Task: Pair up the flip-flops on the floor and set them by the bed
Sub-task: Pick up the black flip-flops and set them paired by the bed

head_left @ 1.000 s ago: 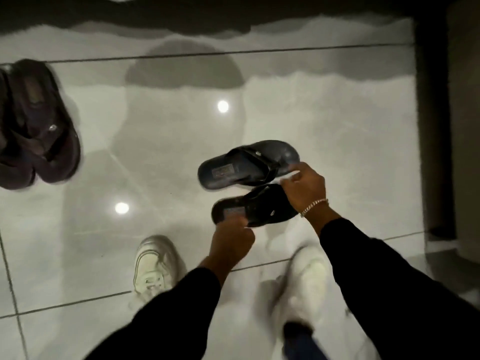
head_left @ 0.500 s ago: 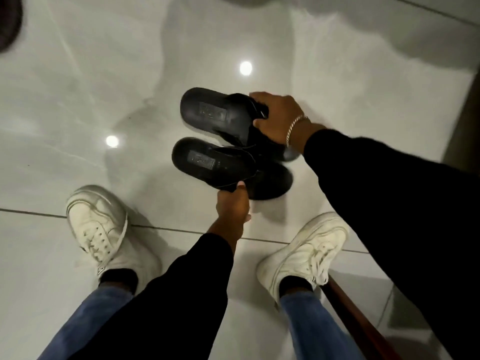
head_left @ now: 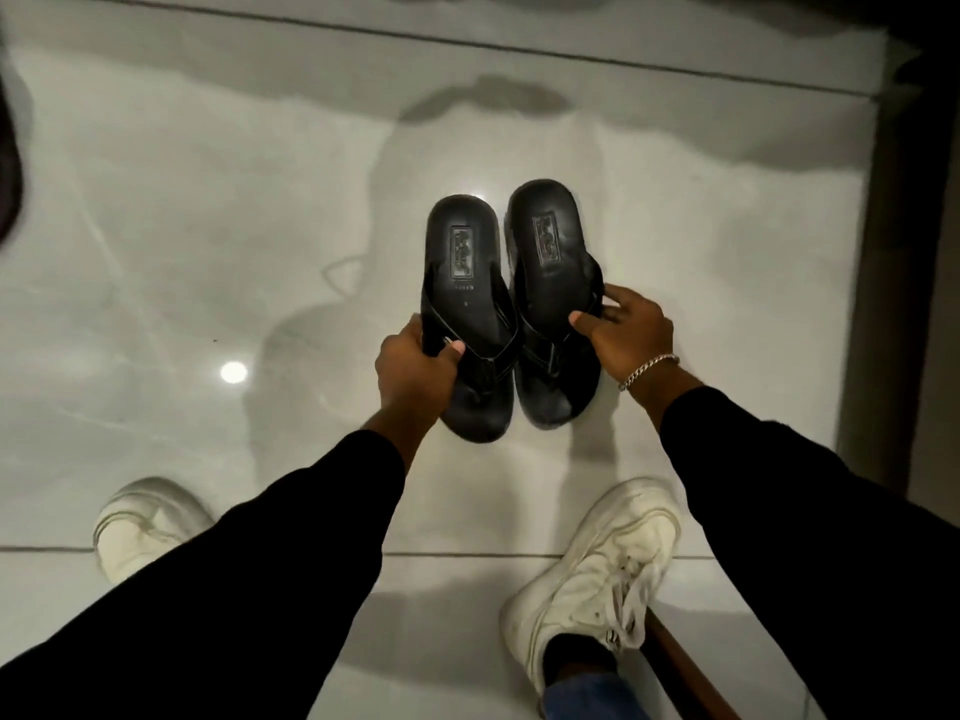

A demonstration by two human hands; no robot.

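Two bare hands, both busy. Left hand (head_left: pixel 415 366) wrapped around the strap side of the left-lying black rubber flip-flop (head_left: pixel 465 283) — thumb over the strap, fingers curled under the outer edge. Right hand (head_left: pixel 626 332) laid on the outer edge of the right-lying black rubber flip-flop (head_left: pixel 550 262), thumb pressed on the footbed, fingers spread over the strap and rim; grip looser, and whether closed underneath cannot be told. Silver chain bracelet (head_left: pixel 648 370) on the right wrist. Black long sleeves (head_left: pixel 311 537) on both arms — two in all.

Two flip-flops counted in the hands, side by side and nearly touching along their inner edges, footbeds up, heels pointing away from the wearer, toe ends toward the wrists. One stamped rectangular label on each heel, so two labels. Whether resting on the tiles or held just above them cannot be told.

Below: glossy pale grey tiled floor (head_left: pixel 182 252) with thin dark grout lines and two bright round light reflections, one at the left, one peeking just behind the left flip-flop's heel. Two white lace-up sneakers on the wearer's feet — left one (head_left: pixel 140 527) partly behind the left sleeve, right one (head_left: pixel 597 574) in full view with a strip of blue denim at the ankle. One dark rounded shape (head_left: pixel 8 163) at the far left edge, too cropped to identify. One reddish-brown wooden edge (head_left: pixel 685 672) at lower right; dark upright surface (head_left: pixel 904 252) along the right side.
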